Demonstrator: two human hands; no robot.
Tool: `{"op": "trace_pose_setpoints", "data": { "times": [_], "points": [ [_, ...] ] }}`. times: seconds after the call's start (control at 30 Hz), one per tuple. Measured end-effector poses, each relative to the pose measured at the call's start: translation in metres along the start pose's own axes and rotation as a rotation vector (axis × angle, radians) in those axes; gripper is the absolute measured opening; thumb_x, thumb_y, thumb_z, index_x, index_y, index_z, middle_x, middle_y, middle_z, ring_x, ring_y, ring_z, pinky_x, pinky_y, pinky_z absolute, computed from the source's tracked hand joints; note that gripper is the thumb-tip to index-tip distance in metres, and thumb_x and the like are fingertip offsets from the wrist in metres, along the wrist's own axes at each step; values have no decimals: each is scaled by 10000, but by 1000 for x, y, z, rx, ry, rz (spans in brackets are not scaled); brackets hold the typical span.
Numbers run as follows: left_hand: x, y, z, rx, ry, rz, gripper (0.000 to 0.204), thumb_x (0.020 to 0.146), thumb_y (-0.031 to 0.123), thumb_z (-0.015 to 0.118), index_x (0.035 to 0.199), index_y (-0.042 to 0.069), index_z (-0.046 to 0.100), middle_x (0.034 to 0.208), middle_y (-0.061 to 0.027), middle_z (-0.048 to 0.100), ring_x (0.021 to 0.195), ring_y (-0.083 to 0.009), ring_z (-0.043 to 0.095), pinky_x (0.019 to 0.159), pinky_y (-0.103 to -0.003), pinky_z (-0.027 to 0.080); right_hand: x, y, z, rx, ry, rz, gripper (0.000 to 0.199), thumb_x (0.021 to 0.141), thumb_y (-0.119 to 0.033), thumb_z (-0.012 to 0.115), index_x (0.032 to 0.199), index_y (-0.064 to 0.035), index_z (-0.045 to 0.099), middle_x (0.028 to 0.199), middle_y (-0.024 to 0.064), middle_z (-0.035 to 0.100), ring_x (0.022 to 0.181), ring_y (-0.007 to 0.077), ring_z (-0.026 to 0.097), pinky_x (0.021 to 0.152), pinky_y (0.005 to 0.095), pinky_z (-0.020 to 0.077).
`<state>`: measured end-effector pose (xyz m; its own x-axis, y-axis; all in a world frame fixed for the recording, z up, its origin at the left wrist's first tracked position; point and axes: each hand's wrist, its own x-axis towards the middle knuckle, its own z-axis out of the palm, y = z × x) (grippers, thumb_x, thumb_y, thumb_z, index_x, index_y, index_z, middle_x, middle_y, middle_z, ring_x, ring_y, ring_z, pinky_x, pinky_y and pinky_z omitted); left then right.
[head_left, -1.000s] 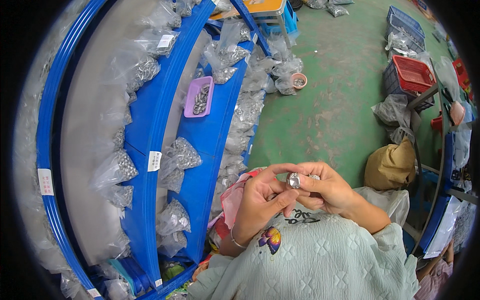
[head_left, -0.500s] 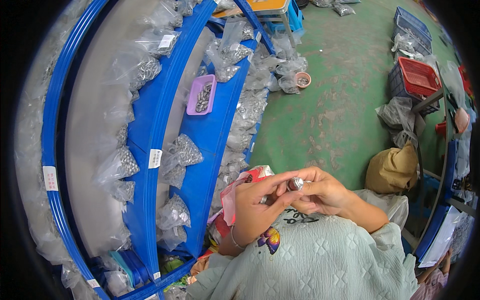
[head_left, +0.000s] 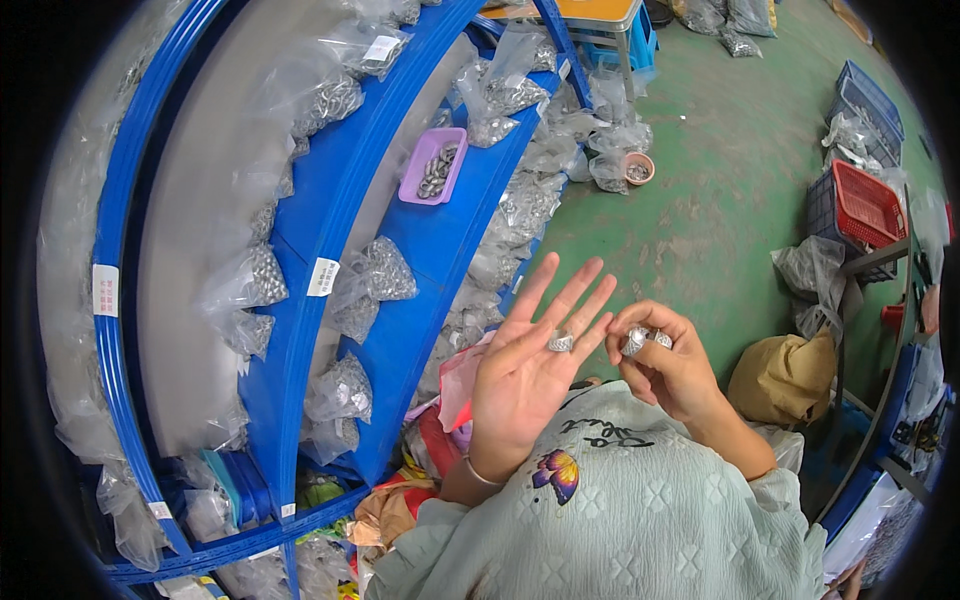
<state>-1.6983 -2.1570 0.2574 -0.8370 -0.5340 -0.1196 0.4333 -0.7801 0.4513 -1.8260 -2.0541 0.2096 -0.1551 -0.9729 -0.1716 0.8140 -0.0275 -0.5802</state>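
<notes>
My left hand (head_left: 522,382) is held palm up with its fingers stretched and spread. A wide silver ring (head_left: 561,342) with a textured face sits on one of its fingers. Just to the right, my right hand (head_left: 672,372) is closed, thumb and fingers pinched together. Between its fingertips shows a shiny silver ring (head_left: 634,342). A second silver piece (head_left: 662,340) lies right beside that one; whether it is held or worn on a finger I cannot tell. The two hands are close but apart, above my pale green top.
A blue shelf rack (head_left: 330,225) at the left carries bags of silver metal parts (head_left: 390,270) and a purple tray (head_left: 433,165) of parts. A small pink tub (head_left: 638,168) stands on the green floor. Red basket (head_left: 868,205) and brown sack (head_left: 785,378) are at the right.
The hands were together around the silver pieces; now they have separated. My left hand has opened flat, and my right hand has drawn slightly right with the silver ring.
</notes>
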Motion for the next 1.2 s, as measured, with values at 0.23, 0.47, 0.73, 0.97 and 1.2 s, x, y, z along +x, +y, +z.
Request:
{"op": "trace_pose_setpoints", "data": {
  "times": [0.23, 0.47, 0.73, 0.97, 1.2],
  "points": [
    [4, -5, -4, -178, -95, 33, 605, 820, -67, 339, 1392, 68, 191, 1443, -266, 35, 1348, -398, 44, 1092, -510, 107, -1, -10, 9, -238, -84, -105, 137, 862, 5, 490, 994, 6, 529, 802, 73, 576, 457, 45, 438, 394, 189, 302],
    [13, -3, -4, -339, -71, 41, 728, 720, -142, 304, 1403, 49, 138, 1464, -214, -41, 1353, -374, -37, 1101, -505, 62, 9, -17, 10, -257, -110, -148, 127, 872, 11, 480, 992, 11, 523, 812, 73, 581, 459, 37, 434, 394, 190, 293],
    [30, -12, -71, -123, 277, -147, 412, 879, 149, 383, 1274, 39, 409, 1338, -119, 408, 1264, -285, 349, 1043, -424, 293, 66, 7, 4, -1232, -92, -617, 193, 736, 28, 562, 923, -16, 545, 814, 89, 579, 556, 202, 538, 491, 314, 424],
    [40, -14, -170, -494, 236, -46, 404, 910, 321, 314, 1046, 26, 555, 1084, -136, 569, 1072, -257, 513, 978, -371, 366, 139, 88, -12, -1811, -333, -486, 230, 711, -20, 552, 941, -20, 533, 909, 134, 511, 841, 318, 532, 718, 405, 454],
    [33, 20, -283, -415, 672, 6, 136, 844, 141, 497, 910, 62, 587, 858, -60, 613, 767, -152, 597, 673, -263, 489, 190, 131, -7, -1557, -462, -418, 253, 699, -10, 562, 952, -16, 557, 964, 160, 513, 908, 327, 501, 829, 402, 409]
  ]
}}
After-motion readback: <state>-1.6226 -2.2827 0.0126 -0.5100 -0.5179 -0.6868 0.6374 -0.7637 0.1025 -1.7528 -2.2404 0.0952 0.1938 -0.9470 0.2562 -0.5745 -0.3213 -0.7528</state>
